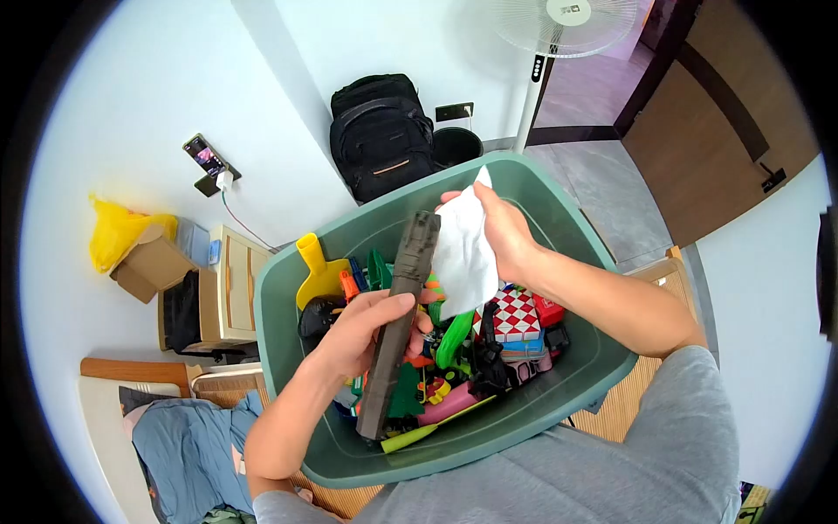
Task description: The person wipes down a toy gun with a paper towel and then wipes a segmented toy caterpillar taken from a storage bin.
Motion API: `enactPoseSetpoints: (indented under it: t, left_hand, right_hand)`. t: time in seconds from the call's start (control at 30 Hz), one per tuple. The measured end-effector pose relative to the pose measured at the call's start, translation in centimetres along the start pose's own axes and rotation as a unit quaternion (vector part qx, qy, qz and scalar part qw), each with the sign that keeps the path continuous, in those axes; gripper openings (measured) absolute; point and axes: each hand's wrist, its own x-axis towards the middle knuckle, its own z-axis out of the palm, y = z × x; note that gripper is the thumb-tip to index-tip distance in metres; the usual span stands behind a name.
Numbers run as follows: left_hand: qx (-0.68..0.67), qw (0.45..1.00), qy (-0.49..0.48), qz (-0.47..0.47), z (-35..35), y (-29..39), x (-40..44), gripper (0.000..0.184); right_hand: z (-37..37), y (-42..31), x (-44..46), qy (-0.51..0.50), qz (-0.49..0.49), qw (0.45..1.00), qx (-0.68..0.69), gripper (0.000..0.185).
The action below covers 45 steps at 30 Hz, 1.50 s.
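Observation:
Over a large green tub of toys, my left hand is closed around a long dark grey object, which is tilted with its wider end up. My right hand grips a white cloth that hangs down beside the object's upper end. Beneath them in the tub lie a red and white checkered block, a green curved toy, a yellow shovel-like toy and a pink piece. The fingertips of my right hand are partly hidden behind the cloth.
Beyond the tub stand a black backpack, a black bin and a white fan. A cardboard box and yellow bag are at the left, above blue-grey clothing. A brown door is at the right.

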Motion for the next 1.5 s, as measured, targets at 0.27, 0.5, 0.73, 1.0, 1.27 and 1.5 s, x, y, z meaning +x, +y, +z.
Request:
enactPoseSetpoints:
  t: [0.27, 0.5, 0.73, 1.0, 1.27, 1.5]
  left_hand:
    - [-0.244, 0.96, -0.133, -0.015, 0.2, -0.2, 0.1, 0.035]
    - [-0.217, 0.959, -0.176, -0.046, 1.4, -1.3, 0.8, 0.034]
    - [-0.195, 0.967, -0.139, -0.091, 1.1, -0.8, 0.9, 0.029]
    - [0.037, 0.998, 0.037, -0.025, 1.5, 0.8, 0.8, 0.033]
    - [0.073, 0.992, 0.053, 0.093, 0.7, 0.9, 0.9, 0.028]
    - [0.002, 0.992, 0.089, 0.087, 0.9, 1.2, 0.8, 0.026]
  right_hand:
    - [2.1, -0.7, -3.1, -0.061, -0.404, 0.877, -0.253, 0.052]
    - [3.1, 0.9, -3.4, -0.242, -0.606, 0.483, -0.584, 0.046]
    - [2.2, 0.8, -1.3, -0.164, -0.491, 0.606, -0.605, 0.03]
    - [0.1, -1.3, 1.6, -0.015, -0.262, 0.901, -0.346, 0.051]
    - [1.7, 0.2, 0.4, -0.073, 0.095, 0.992, 0.049, 0.056]
    - [3.9, -0.1, -2.2, -0.175, 0.13, 0.976, 0.004, 0.058]
